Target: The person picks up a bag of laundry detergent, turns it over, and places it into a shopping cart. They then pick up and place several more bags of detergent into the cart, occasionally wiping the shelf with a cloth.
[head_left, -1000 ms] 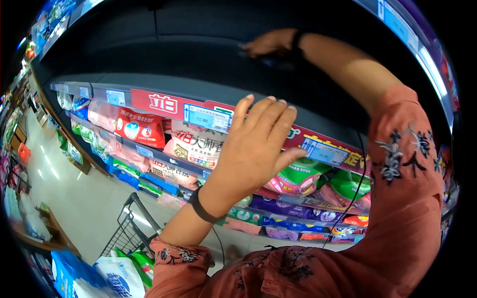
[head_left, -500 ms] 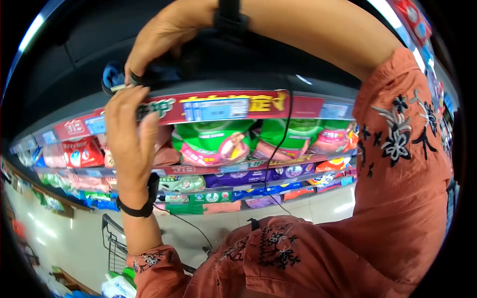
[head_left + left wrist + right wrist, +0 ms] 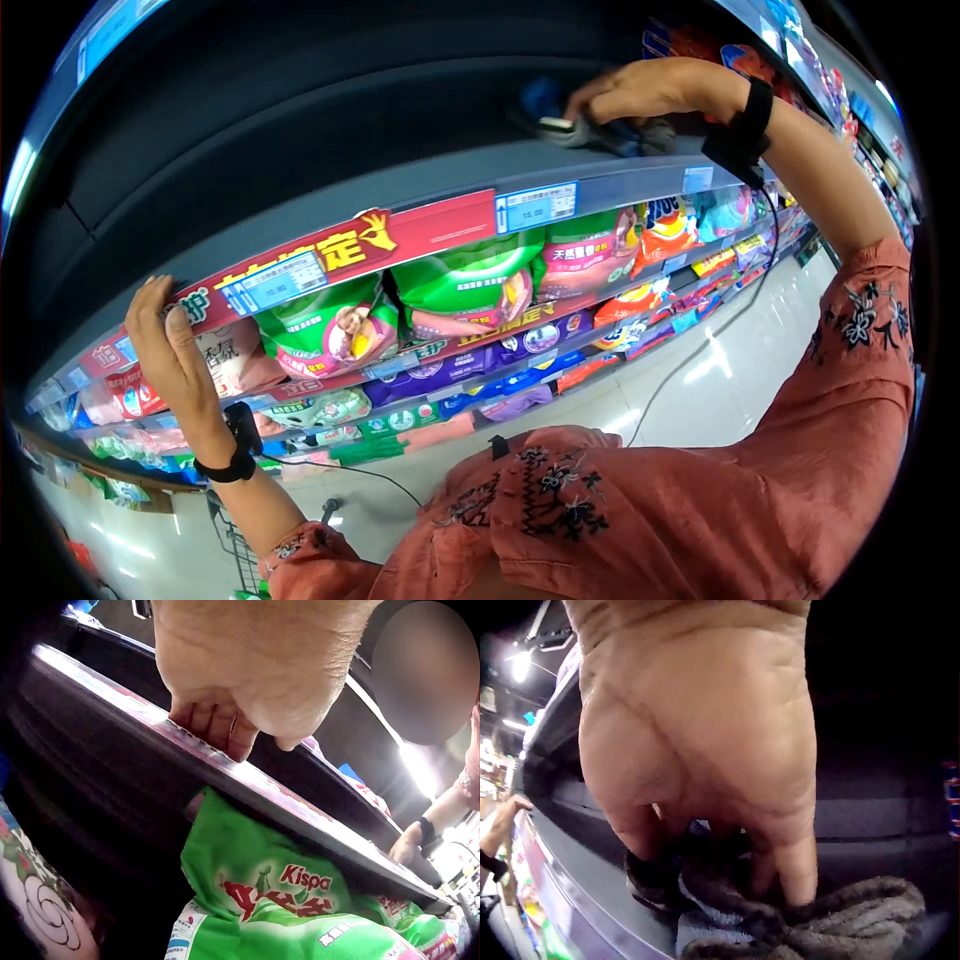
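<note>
My right hand (image 3: 665,90) grips a bunched dark grey and blue cloth (image 3: 862,919) against the dark shelf board (image 3: 420,165), toward its right part. In the right wrist view the fingers press down into the folds, which partly hide the fingertips. A blurred blue part of the cloth sticks out left of the hand in the head view. Far to the left, my left hand (image 3: 172,350) rests its fingers on the shelf's front edge, by the red label strip (image 3: 440,220). The left wrist view shows those fingertips at the edge, above a green Kispa bag (image 3: 262,870).
Green and pink detergent bags (image 3: 470,285) fill the shelf below, with more rows of bags under it. Red and blue packs (image 3: 690,40) stand at the board's right end. A black cable (image 3: 735,310) hangs from the right wrist. A cart (image 3: 228,535) stands lower left.
My right hand has swept the cloth rightward along the shelf, away from the left hand. The left hand stays at the shelf edge while the view has shifted to the right.
</note>
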